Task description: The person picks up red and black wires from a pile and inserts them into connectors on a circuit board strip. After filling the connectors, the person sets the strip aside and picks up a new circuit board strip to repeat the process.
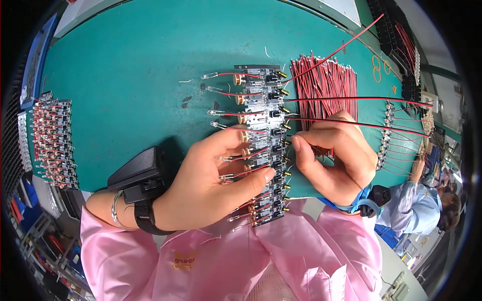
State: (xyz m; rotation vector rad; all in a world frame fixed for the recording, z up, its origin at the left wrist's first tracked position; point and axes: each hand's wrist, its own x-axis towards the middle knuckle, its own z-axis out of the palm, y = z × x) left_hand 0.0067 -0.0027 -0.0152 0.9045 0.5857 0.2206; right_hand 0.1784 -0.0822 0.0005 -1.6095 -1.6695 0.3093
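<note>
A long strip of small circuit boards (258, 108) runs upright before me, with copper coils, clear LEDs on red leads along its left edge and yellow-green parts along its right edge. My left hand (213, 173) grips the strip at its lower half, thumb on top, fingers underneath. Three red-and-black wires (351, 100) extend rightward from the strip's upper boards; the topmost slants up. Close to the strip's right edge, my right hand (339, 155) is closed, thumb and forefinger pinched together; what lies between the tips is too small to make out.
Behind my right hand lies a bundle of red-and-black wires (324, 83). A stack of similar boards (52, 140) sits at far left on the green mat (140, 65). Rubber bands (376, 67) and a wired strip (386, 135) lie to the right. A co-worker (416, 205) sits beyond.
</note>
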